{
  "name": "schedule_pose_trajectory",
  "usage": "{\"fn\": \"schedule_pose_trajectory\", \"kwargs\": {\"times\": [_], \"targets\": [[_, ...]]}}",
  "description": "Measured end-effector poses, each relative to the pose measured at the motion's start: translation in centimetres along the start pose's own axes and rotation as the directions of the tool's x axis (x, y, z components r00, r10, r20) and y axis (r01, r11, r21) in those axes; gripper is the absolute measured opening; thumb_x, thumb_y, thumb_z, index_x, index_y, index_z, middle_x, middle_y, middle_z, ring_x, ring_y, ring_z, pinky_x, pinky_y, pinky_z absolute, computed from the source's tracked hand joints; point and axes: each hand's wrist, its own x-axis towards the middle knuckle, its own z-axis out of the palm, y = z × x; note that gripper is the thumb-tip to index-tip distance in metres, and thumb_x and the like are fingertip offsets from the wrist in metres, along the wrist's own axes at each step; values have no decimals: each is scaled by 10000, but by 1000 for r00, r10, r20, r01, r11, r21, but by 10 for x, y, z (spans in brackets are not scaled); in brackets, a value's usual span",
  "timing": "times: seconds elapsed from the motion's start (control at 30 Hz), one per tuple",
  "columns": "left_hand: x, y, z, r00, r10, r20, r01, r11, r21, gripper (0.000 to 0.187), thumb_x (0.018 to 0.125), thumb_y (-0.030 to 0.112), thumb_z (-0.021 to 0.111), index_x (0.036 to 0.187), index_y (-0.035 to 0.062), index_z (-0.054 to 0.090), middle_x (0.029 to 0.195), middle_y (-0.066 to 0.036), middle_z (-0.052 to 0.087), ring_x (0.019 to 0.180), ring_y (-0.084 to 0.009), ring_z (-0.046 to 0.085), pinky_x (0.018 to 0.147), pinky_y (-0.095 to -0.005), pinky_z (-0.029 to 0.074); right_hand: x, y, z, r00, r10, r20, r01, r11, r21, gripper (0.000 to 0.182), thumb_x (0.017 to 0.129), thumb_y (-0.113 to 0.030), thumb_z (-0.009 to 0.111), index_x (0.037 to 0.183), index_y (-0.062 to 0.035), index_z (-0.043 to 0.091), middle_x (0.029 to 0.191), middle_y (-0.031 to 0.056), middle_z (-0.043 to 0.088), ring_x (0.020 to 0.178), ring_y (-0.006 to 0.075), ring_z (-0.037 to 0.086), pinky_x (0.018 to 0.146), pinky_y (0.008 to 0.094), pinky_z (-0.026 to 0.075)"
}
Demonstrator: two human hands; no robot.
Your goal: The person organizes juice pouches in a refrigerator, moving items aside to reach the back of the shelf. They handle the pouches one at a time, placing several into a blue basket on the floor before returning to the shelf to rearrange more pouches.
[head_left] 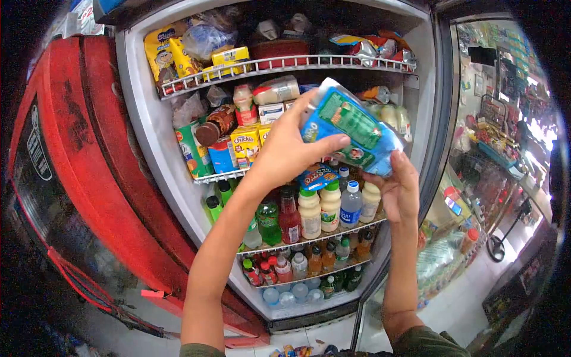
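One flat, glossy pouch [351, 130] is held up in front of the open refrigerator [423, 101], tilted so that its pale top edge points up and to the left. It is mainly blue, with a large green panel of small print on the face in view, a smaller green patch lower down and white lettering along one side; the print is too small to read. The left hand [297, 140] has its upper left part, the thumb pressed across the face and the other fingers mostly hidden behind. The right hand [397, 187] is part-curled at the lower right corner, a fingertip on the edge and others reaching under, the corner caught between them. Below the pouch is one small blue snack packet [319, 177]. Among the bottles beneath, two creamy white bottles [320, 209] have green caps, and one more pale bottle [370, 201] stands to their right, past one clear bottle [351, 205] with a blue label. To their left are one dark red bottle [289, 219] and one green bottle [269, 225]. At least two yellow cartons [245, 144] show on the shelf above; the round pale items [287, 298] at the bottom overlap too much to count surely.
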Motion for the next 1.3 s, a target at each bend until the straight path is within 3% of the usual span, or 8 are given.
{"fn": "schedule_pose_trajectory", "kwargs": {"times": [0.13, 0.27, 0.4, 0.5, 0.67, 0.97, 1.13, 1.3], "targets": [[-4, 6, -17, 994, -73, 75, 82, 989, -126, 306, 778, 110, 777, 1041, 8, 658, 927, -32, 695, 860, -99, 632, 825, -276, 506, 1, 1, 16, 983, 148, 109, -150, 989, 10, 413, 937, -164, 581, 1305, -13, 471, 1149, 99, 624, 977, 181, 650, 769, 368, 598], [-7, 19, -26, 962, 272, 10, -269, 941, 205, 326, 735, 12, 743, 1055, 6, 681, 950, -53, 714, 806, -137, 669, 769, -264, 530, 7, -12, 36, 949, -170, 265, 259, 900, -350, 640, 772, -87, 736, 1348, -39, 461, 1230, 90, 584, 1137, 203, 554, 943, 324, 454], [-19, 47, -18, 837, 545, 55, -467, 658, 591, 408, 696, -74, 653, 1072, 77, 702, 1000, -128, 704, 897, -276, 692, 811, -318, 547, 34, -41, 65, 673, -453, 584, 715, 195, -672, 547, 661, -39, 752, 1190, -102, 628, 1108, 99, 620, 1040, 248, 589, 883, 339, 474], [15, 54, -36, 400, 895, 197, -507, 37, 861, 315, 752, 106, 595, 1057, 122, 673, 978, -80, 690, 852, -269, 674, 680, -363, 550, 73, -57, 108, 411, -599, 687, 835, -56, -548, 476, 645, -6, 701, 1102, -138, 682, 936, 99, 626, 898, 277, 618, 769, 357, 500], [81, 69, -83, 793, 579, 189, -340, 163, 926, 287, 768, 86, 630, 1046, 95, 699, 981, -201, 664, 890, -355, 641, 799, -422, 513, 196, -40, 138, 287, -353, 891, 928, -126, -349, 365, 676, -1, 649, 1030, -93, 660, 923, 163, 668, 884, 389, 625, 765, 422, 518], [139, 37, -119, 871, 201, 449, -473, 97, 875, 348, 799, 184, 672, 1117, 43, 664, 1027, -225, 650, 978, -393, 607, 872, -434, 482, 274, -14, 138, 394, 283, 875, 899, 80, -431, 512, 771, -151, 729, 1253, -52, 586, 1164, 142, 651, 1078, 237, 607, 976, 355, 439], [144, 56, -117, 876, -328, 354, -67, 644, 762, 559, 942, 519, 476, 1195, 46, 633, 1104, -158, 663, 978, -272, 619, 898, -361, 485, 279, -14, 135, 386, 427, 817, 808, 271, -523, 485, 811, -179, 688, 1259, -25, 581, 1139, 135, 657, 1041, 206, 613, 937, 329, 459], [144, 63, -120, 888, -345, 305, -216, 273, 937, 590, 943, 533, 465, 1089, -5, 658, 953, -133, 696, 814, -220, 615, 764, -353, 494, 266, -8, 141, 628, 331, 705, 711, 125, -692, 406, 900, -284, 592, 1213, -26, 621, 1062, 129, 681, 963, 186, 621, 884, 303, 469]]}}
